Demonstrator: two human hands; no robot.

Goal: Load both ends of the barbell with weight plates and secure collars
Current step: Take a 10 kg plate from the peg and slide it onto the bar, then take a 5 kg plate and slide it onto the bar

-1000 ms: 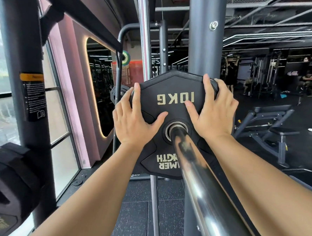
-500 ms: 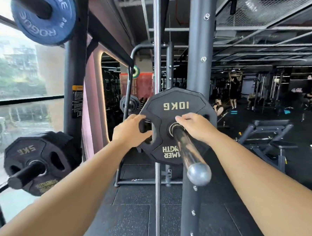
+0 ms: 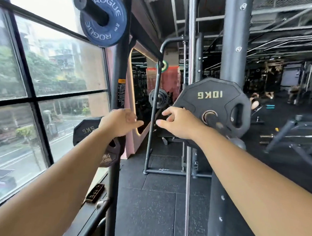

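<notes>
A black 10 kg plate [image 3: 213, 95] sits on the barbell sleeve [image 3: 213, 119] at centre right, its lettering upside down. The sleeve's end points toward me and is partly hidden behind my right forearm. My right hand [image 3: 178, 123] hangs in the air just left of the plate, fingers loosely curled, holding nothing. My left hand [image 3: 120, 122] is further left, relaxed and empty, in front of a black 5 kg plate [image 3: 87, 130] stored on a rack peg. No collar shows on the sleeve.
A blue Rogue plate [image 3: 106, 29] hangs on an upper peg of the dark rack upright [image 3: 119, 97]. Windows [image 3: 35, 83] fill the left side. A thick column [image 3: 233, 40] stands behind the 10 kg plate. A bench [image 3: 300, 132] is at the right on rubber floor.
Both hands have come off the 10 kg plate and drawn back to the left. The plate stays on the sleeve. My view has swung left, showing more of the stored plates.
</notes>
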